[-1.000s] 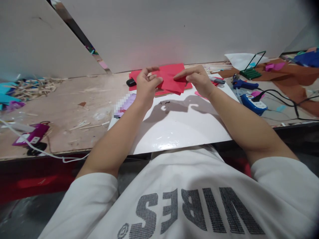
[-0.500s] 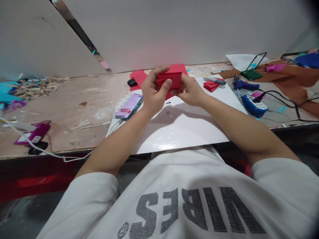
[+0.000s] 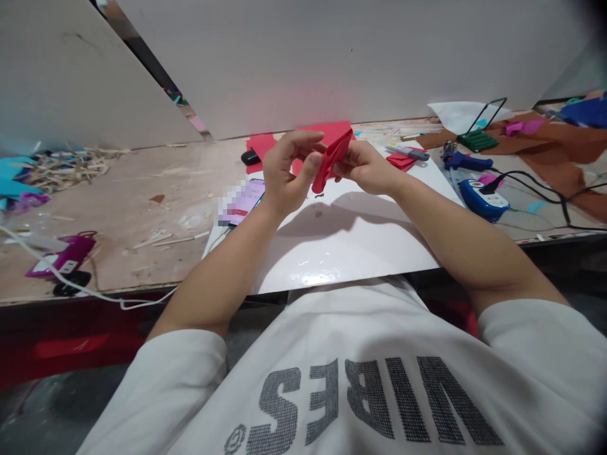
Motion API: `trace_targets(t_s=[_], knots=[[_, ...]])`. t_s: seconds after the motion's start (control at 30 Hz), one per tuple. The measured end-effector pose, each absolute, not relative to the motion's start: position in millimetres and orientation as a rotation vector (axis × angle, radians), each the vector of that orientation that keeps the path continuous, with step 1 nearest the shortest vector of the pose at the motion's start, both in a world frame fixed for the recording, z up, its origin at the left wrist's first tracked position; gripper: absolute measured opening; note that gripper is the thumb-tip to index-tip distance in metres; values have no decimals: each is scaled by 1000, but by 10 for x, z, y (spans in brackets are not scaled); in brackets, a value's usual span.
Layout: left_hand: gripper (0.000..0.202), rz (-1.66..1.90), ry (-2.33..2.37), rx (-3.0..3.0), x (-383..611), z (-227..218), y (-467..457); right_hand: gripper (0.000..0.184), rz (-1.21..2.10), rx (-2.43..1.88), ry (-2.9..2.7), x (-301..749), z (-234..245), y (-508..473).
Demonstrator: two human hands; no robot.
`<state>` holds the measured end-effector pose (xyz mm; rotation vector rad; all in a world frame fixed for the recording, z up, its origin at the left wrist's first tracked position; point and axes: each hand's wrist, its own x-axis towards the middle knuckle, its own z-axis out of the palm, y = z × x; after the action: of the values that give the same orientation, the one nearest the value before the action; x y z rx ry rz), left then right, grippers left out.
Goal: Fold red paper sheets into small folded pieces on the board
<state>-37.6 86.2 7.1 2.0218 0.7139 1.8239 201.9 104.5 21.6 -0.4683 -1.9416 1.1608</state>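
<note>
A folded red paper piece (image 3: 332,159) is held up above the white board (image 3: 351,246), seen almost edge-on and slanting. My left hand (image 3: 287,170) pinches its lower left side with thumb and fingers. My right hand (image 3: 367,167) grips its right side, fingers closed on it. Behind my hands lie flat red paper sheets (image 3: 263,145) on the bench. A small stack of folded red pieces (image 3: 401,162) sits to the right with a marker pen (image 3: 408,152) across it.
A phone (image 3: 241,202) lies left of the board. A blue glue gun (image 3: 484,199) with a black cable is on the right, beside brown sheets (image 3: 545,142). Wooden sticks (image 3: 66,164) are heaped at far left, near a purple device (image 3: 64,256) with a white cable.
The red paper was lifted off the stack, folded small between both hands, and has now turned from facing me to nearly edge-on. My hands have drawn closer together.
</note>
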Motion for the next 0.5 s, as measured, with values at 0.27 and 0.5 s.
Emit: trace_targets(t_s=[0.27, 0.5], knots=[[44, 1844, 509, 2383, -426, 87, 743, 45, 1307, -463, -1869, 2048, 302, 979], [49, 1741, 725, 2234, -397, 22, 819, 36, 1432, -427, -1818, 2034, 292, 980]])
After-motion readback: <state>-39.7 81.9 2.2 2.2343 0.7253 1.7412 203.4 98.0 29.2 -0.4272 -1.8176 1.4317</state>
